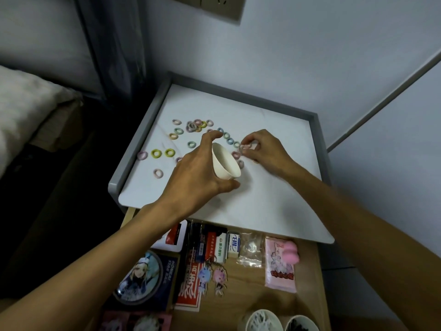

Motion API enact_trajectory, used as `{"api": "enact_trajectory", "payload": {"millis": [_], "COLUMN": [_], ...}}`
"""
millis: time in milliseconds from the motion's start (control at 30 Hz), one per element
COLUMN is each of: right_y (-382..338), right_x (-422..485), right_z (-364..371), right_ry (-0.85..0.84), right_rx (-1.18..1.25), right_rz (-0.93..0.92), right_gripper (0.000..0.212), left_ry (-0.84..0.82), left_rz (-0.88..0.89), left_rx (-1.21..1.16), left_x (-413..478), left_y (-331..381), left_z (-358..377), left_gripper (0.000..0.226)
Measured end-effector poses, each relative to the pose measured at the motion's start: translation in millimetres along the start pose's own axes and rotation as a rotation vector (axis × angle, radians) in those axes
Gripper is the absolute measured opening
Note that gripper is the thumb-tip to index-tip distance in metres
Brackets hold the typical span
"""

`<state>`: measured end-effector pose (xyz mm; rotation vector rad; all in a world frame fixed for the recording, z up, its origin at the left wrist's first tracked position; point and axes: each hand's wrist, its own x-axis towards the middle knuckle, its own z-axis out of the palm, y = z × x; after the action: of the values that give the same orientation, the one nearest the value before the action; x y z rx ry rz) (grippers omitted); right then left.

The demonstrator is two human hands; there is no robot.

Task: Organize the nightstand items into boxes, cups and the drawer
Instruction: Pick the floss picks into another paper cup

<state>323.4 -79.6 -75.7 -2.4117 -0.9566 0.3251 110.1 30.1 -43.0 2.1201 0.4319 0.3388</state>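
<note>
Several small pastel hair ties [192,126] lie scattered over the white nightstand top [274,192], which has a grey raised rim. My left hand [198,174] grips a white paper cup [225,162], tilted with its mouth facing left and up, just above the top. Right of the cup, my right hand [265,151] pinches a pale pink hair tie [245,146] between thumb and fingers. More ties lie beside and under both hands. Below the top, the wooden drawer [307,278] stands pulled out.
In the drawer lie small boxes [220,244], keychains [212,277], a round badge [139,275], a clear bag [250,249] and a pink packet [280,263]. Two more cups [261,320] with contents stand at the drawer's front. A bed [26,103] is at the left, walls behind and right.
</note>
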Motion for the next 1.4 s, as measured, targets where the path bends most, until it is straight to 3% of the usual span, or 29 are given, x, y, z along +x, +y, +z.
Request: {"api": "enact_trajectory", "payload": {"millis": [167, 500, 600, 700, 767, 900, 1000, 1067, 1133, 1400], "right_y": [-2, -45, -82, -106, -109, -90, -52, -31, -24, -66], "right_x": [-28, -46, -60, -72, -74, -74, -74, -75, -76, -66], "right_z": [11, -31, -45, -36, -33, -41, -30, -15, 3, 46], "right_ry": [0.058, 0.136, -0.005, -0.217, -0.265, -0.09, 0.045, -0.036, -0.075, -0.036], "right_rx": [-0.003, 0.077, 0.187, 0.097, 0.058, 0.341, 0.086, -0.054, -0.037, -0.098], "right_rz": [0.028, -0.012, -0.142, -0.254, -0.28, -0.111, 0.098, 0.267, 0.359, 0.197], "right_gripper": [0.007, 0.005, 0.006, 0.017, 0.025, 0.026, 0.022, 0.036, 0.053, 0.058], "left_ry": [-0.019, -0.016, -0.005, 0.007, 0.016, 0.06, 0.095, 0.119, 0.142, 0.241], "left_rz": [0.021, -0.012, -0.024, -0.008, -0.002, -0.022, -0.027, -0.026, -0.033, -0.065], "left_rx": [0.01, 0.026, -0.014, -0.089, -0.095, -0.048, -0.028, -0.019, -0.022, -0.036], "left_x": [-3, -5, -2, 0, 0, -2, -1, 0, 1, 2], "left_y": [3, -1, 0, 0, 0, -1, -4, -5, -4, -11], "left_z": [4, 3, 4, 5, 4, -4, -14, -20, -26, -52], "left_gripper": [0.097, 0.096, 0.098, 0.099, 0.097, 0.098, 0.099, 0.098, 0.096, 0.096]}}
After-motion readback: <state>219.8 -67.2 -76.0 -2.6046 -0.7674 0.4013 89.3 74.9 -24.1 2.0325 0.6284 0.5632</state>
